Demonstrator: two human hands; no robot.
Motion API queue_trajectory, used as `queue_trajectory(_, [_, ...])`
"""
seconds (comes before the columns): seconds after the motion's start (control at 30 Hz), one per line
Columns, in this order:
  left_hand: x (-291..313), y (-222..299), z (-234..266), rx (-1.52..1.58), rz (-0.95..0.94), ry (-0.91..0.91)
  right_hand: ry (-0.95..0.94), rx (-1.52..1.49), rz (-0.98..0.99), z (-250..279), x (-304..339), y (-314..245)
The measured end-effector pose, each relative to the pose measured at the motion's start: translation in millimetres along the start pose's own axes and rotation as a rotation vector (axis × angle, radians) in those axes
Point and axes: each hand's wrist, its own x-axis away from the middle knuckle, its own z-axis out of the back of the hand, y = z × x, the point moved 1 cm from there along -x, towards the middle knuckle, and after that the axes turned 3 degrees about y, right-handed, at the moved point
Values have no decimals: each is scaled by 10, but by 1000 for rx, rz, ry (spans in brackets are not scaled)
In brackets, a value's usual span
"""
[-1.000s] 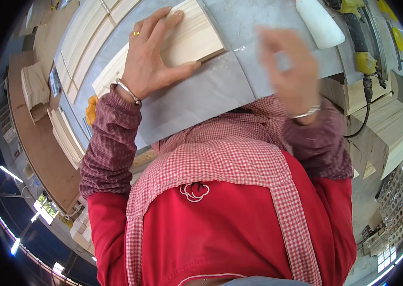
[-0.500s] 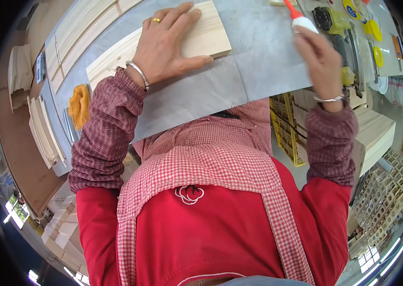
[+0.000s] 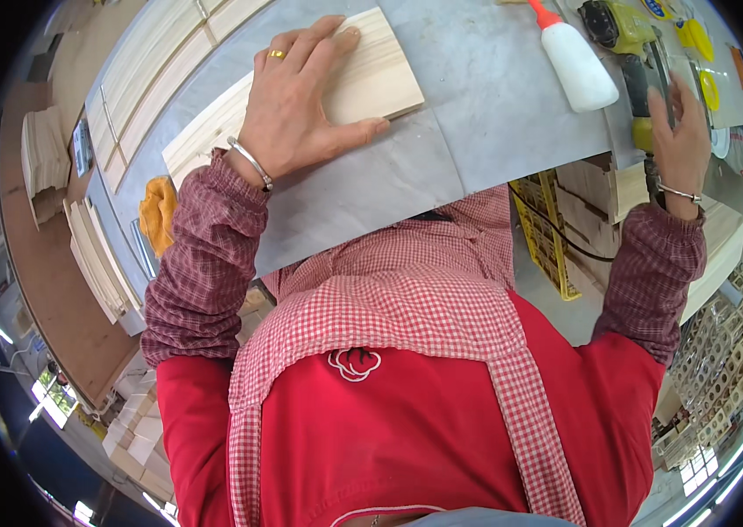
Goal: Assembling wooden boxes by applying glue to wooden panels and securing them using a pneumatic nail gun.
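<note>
My left hand point(image 3: 297, 101) lies spread on a pale wooden board point(image 3: 380, 75), pressing on its top with the thumb stretched out toward the near edge. To the right, a white glue bottle with a red nozzle point(image 3: 578, 70) lies on its side on the table, with no hand on it. Beyond it rests a yellow-green and black nail gun point(image 3: 622, 31). My right hand point(image 3: 683, 136) is at the gun's lower part, its thumb and fingers apart. Whether the fingers touch the gun I cannot tell.
The grey tabletop point(image 3: 503, 132) carries long bundled boards point(image 3: 147, 83) at the left and an orange cloth point(image 3: 158, 211). Yellow tape rolls point(image 3: 695, 39) lie at the far right. A yellow crate point(image 3: 547, 237) and stacked wood point(image 3: 718, 237) stand below the right edge.
My right hand has let go of the glue bottle, which now lies on the table, and has moved right to the nail gun. The left hand stays on the board.
</note>
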Motion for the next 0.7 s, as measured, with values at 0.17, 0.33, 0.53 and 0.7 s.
queue_trajectory(0.17, [79,25,14,-4,31,-36,-214,113,-157,-227,165,427])
queue_trajectory(0.33, [77,27,44,38,41,-64,-310,215,-141,-421,144,401])
queue_trajectory(0.53, [69,35,26,81,60,-74,-324,255,-155,-532,86,317])
queue_trajectory(0.7, [60,27,17,102,78,-83,-267,278,-108,-608,95,398])
